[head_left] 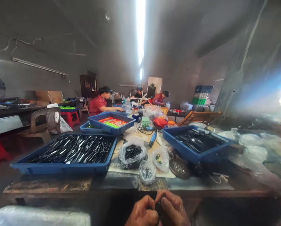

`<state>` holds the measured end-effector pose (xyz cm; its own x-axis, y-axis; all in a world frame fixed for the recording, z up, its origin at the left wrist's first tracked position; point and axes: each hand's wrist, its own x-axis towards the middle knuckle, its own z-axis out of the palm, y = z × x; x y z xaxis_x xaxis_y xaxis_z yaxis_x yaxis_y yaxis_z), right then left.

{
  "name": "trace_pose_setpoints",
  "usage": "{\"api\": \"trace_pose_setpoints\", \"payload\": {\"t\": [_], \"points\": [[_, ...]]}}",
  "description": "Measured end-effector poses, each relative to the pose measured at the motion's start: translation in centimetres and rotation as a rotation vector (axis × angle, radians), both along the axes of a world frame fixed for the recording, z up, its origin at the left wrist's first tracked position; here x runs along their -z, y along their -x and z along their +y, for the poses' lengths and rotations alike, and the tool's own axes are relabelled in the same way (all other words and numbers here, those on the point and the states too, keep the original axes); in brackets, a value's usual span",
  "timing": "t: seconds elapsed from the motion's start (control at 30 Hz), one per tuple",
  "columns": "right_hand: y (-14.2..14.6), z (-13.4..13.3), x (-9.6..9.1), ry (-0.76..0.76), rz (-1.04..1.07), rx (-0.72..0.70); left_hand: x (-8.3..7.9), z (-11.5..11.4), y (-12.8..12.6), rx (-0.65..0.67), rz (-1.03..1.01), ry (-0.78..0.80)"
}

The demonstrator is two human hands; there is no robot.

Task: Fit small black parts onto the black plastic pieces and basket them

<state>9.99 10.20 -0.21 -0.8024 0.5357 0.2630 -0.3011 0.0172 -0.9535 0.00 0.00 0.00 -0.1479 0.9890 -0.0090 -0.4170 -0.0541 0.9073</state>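
**Foreground:** the hands (pixel 156 208) together just short of the near edge of the tabletop (pixel 46 185), a small plastic bag (pixel 147 174) nearest them beyond that edge.
**Left:** a tray of metal tools (pixel 70 150) on the tabletop.
**Centre:** two more plastic bags (pixel 132 152) (pixel 160 160) side by side on a paper sheet (pixel 128 168), a rotary tool (pixel 152 139) behind them.
**Right:** a second tray of tools (pixel 197 142), a round dish (pixel 179 168) before it.
**Behind:** a tray (pixel 111 123) resting on another (pixel 90 128), beyond them three seated co-workers (pixel 100 105) (pixel 138 94) (pixel 160 99) at further tables.
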Motion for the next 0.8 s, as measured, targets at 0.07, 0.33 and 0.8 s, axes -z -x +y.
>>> {"api": "trace_pose_setpoints", "payload": {"t": [0.07, 0.33, 0.8], "points": [[-0.2, -0.3, -0.4, 0.061, -0.008, -0.004, -1.2, -0.7, -0.6, 0.038, -0.068, 0.063], [1.5, 1.4, 0.9, 0.295, 0.001, -0.097, -1.6, 0.3, 0.5, -0.049, -0.024, 0.116], [3.1, 1.9, 2.3, 0.327, -0.002, -0.036, -0.5, 0.9, 1.0, -0.145, 0.001, 0.161]]}}
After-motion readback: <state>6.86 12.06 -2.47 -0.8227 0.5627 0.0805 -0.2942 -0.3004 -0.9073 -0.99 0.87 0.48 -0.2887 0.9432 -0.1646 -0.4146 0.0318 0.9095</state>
